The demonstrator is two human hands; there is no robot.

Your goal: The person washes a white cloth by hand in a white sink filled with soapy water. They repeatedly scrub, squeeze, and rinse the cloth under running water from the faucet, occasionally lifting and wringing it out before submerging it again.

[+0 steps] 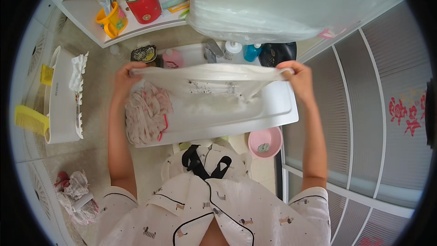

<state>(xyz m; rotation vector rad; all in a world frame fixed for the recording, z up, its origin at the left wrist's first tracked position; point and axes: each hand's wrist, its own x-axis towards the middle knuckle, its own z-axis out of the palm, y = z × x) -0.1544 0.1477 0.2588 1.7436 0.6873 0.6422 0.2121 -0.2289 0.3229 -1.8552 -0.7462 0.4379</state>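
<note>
Stretched between my hands is a wet white cloth [209, 72], held by its upper edge and hanging over a white sink [282, 102]. What kind of piece it is I cannot make out; small dark marks show on it. My left hand [127, 79] is closed on its left corner, and my right hand [298, 79] pinches the right corner. Below my left hand, a bunched pale cloth with a pink pattern and red trim [148, 111] lies at the sink's left end. The hanging cloth hides part of the basin.
Behind the sink stand a pink bottle [172, 58], a white bottle [232, 49] and a blue bottle [251, 52]. A shelf above holds a yellow cup [112, 19] and a red tin [144, 7]. Left are a white rack [59, 105] and yellow comb [31, 119]. Lower right sits a pink basin [273, 145].
</note>
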